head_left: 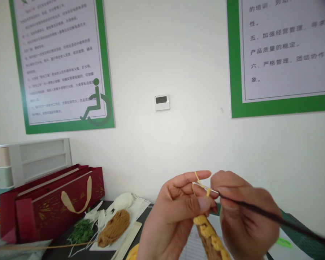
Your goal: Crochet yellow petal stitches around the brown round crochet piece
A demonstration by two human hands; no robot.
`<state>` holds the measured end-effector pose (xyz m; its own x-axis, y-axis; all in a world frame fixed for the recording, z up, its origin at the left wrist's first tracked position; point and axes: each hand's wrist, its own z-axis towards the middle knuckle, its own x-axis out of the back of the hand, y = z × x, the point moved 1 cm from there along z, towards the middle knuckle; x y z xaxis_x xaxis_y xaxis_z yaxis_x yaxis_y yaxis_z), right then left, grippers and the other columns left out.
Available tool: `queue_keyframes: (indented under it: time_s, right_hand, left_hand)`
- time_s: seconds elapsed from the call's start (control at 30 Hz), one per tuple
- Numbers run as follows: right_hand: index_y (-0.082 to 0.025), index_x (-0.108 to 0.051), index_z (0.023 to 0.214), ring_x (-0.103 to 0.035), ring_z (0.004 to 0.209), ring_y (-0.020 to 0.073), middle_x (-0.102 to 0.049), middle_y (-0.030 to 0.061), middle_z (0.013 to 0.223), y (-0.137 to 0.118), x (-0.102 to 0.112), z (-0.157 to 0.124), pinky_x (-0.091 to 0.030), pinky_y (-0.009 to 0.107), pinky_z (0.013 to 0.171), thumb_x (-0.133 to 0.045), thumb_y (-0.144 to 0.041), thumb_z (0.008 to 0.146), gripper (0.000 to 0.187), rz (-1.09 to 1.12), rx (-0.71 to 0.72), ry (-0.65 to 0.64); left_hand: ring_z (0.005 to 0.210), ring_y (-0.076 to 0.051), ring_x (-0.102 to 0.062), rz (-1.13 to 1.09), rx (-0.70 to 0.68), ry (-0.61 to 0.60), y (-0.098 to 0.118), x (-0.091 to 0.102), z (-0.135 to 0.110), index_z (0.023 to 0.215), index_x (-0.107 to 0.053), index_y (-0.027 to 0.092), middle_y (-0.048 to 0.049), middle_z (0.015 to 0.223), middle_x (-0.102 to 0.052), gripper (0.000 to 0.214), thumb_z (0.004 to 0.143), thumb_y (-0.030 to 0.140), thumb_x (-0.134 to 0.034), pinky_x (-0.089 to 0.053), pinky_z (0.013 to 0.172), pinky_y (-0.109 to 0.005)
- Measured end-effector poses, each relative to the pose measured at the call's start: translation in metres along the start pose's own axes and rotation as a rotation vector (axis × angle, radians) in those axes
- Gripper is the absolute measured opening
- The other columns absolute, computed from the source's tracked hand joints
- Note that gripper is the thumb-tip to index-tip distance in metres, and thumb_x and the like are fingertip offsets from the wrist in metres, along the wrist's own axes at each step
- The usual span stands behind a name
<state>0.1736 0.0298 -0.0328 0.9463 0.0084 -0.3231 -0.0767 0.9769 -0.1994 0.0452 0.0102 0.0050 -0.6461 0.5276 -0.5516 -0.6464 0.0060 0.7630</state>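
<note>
My left hand (173,213) pinches a yellow and brown crocheted piece (209,236) between thumb and fingers. A strand of yellow yarn (197,177) runs over its raised index finger. In my right hand (246,216) is a crochet hook (260,213) with a silver shaft and a dark handle, gripped near the metal end. The hook's tip lies across the fingers of my left hand, touching the yellow yarn, and a loop sits on its shaft. The lower end of the crocheted piece runs out of the frame.
Left on the dark table lie a brown yarn ball (115,227), green yarn (81,231) and a white yarn ball (123,200). Behind them stand dark red gift bags (54,206) and a drawer unit (43,155). Printed paper (193,245) lies below my hands; a bright green object (284,242) is at right.
</note>
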Motion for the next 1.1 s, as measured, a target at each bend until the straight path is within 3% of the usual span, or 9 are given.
queue_keyframes:
  time_s: [0.1, 0.2, 0.3, 0.37, 0.47, 0.53, 0.6, 0.87, 1.1]
  right_hand:
    - [-0.028, -0.063, 0.100, -0.055, 0.061, 0.0168, -0.060, 0.0001, 0.067, -0.006, -0.006, 0.007, -0.044, 0.031, 0.053, -0.051, -0.026, 0.103, 0.013, 0.262, -0.134, 0.018]
    - [-0.026, -0.060, 0.091, -0.047, 0.053, 0.0147, -0.049, -0.0030, 0.060, -0.011, -0.009, 0.015, -0.044, 0.029, 0.051, -0.041, -0.030, 0.105, 0.024, 0.432, -0.332, -0.032]
    - [-0.025, -0.060, 0.085, -0.040, 0.050, 0.0133, -0.043, -0.0048, 0.056, -0.010, -0.012, 0.018, -0.043, 0.027, 0.052, -0.044, -0.037, 0.104, 0.027, 0.492, -0.536, -0.088]
    - [-0.024, -0.061, 0.084, -0.044, 0.054, 0.0128, -0.050, -0.0032, 0.062, -0.006, -0.013, 0.016, -0.045, 0.026, 0.055, -0.052, -0.039, 0.101, 0.025, 0.453, -0.590, -0.087]
    - [-0.025, -0.067, 0.088, -0.063, 0.078, 0.0150, -0.065, 0.0015, 0.086, -0.002, -0.015, 0.012, -0.054, 0.027, 0.069, -0.063, -0.034, 0.097, 0.013, 0.299, -0.432, -0.059]
    - [-0.027, -0.069, 0.094, -0.067, 0.094, 0.0164, -0.069, 0.0026, 0.096, -0.001, -0.014, 0.010, -0.056, 0.029, 0.082, -0.064, -0.027, 0.097, 0.006, 0.207, -0.293, -0.051]
    - [-0.027, -0.069, 0.099, -0.068, 0.095, 0.0165, -0.071, 0.0024, 0.095, -0.001, -0.013, 0.009, -0.057, 0.030, 0.084, -0.062, -0.024, 0.099, 0.008, 0.174, -0.237, -0.051]
    - [-0.027, -0.067, 0.096, -0.067, 0.086, 0.0164, -0.071, 0.0014, 0.088, 0.003, -0.006, 0.011, -0.055, 0.029, 0.075, -0.061, -0.033, 0.100, 0.009, 0.217, -0.346, 0.009]
    - [-0.027, -0.063, 0.097, -0.067, 0.084, 0.0169, -0.073, 0.0017, 0.088, 0.002, 0.002, 0.015, -0.055, 0.032, 0.077, -0.057, -0.031, 0.102, 0.009, 0.237, -0.314, -0.077]
  left_hand:
    - [0.067, -0.013, -0.069, 0.007, 0.002, -0.045, 0.005, 0.003, 0.000, 0.098, -0.084, 0.013, -0.0031, 0.069, -0.072, 0.034, 0.065, 0.008, -0.087, -0.052, 0.069, -0.021]
    - [0.068, -0.013, -0.068, 0.060, -0.002, -0.042, 0.006, 0.005, -0.001, 0.090, -0.085, 0.014, -0.0034, 0.070, -0.072, 0.026, 0.065, 0.010, -0.087, -0.050, 0.069, -0.020]
    - [0.068, -0.011, -0.064, 0.180, -0.089, 0.036, 0.005, 0.001, -0.004, 0.088, -0.084, 0.017, -0.0023, 0.070, -0.072, 0.019, 0.070, 0.012, -0.087, -0.050, 0.070, -0.020]
    - [0.072, -0.012, -0.065, 0.275, -0.165, 0.111, 0.004, -0.003, -0.006, 0.092, -0.084, 0.019, -0.0017, 0.071, -0.071, 0.022, 0.071, 0.014, -0.088, -0.051, 0.074, -0.021]
    - [0.079, -0.015, -0.066, 0.345, -0.236, 0.180, 0.003, -0.007, -0.007, 0.098, -0.084, 0.022, -0.0024, 0.076, -0.072, 0.029, 0.070, 0.017, -0.090, -0.053, 0.076, -0.024]
    - [0.076, -0.013, -0.064, 0.351, -0.272, 0.198, 0.002, -0.008, -0.006, 0.102, -0.084, 0.022, -0.0018, 0.075, -0.072, 0.033, 0.070, 0.017, -0.090, -0.051, 0.073, -0.021]
    - [0.073, -0.011, -0.062, 0.345, -0.291, 0.212, 0.001, -0.006, -0.005, 0.103, -0.084, 0.022, -0.0009, 0.074, -0.072, 0.035, 0.070, 0.015, -0.090, -0.050, 0.072, -0.020]
    - [0.068, -0.009, -0.064, 0.274, -0.252, 0.226, 0.004, -0.002, -0.004, 0.093, -0.084, 0.019, 0.0009, 0.072, -0.073, 0.027, 0.069, 0.011, -0.090, -0.051, 0.069, -0.019]
    - [0.065, -0.006, -0.062, 0.263, -0.248, 0.218, 0.006, 0.000, -0.004, 0.092, -0.085, 0.018, 0.0005, 0.070, -0.073, 0.025, 0.069, 0.009, -0.090, -0.048, 0.065, -0.014]
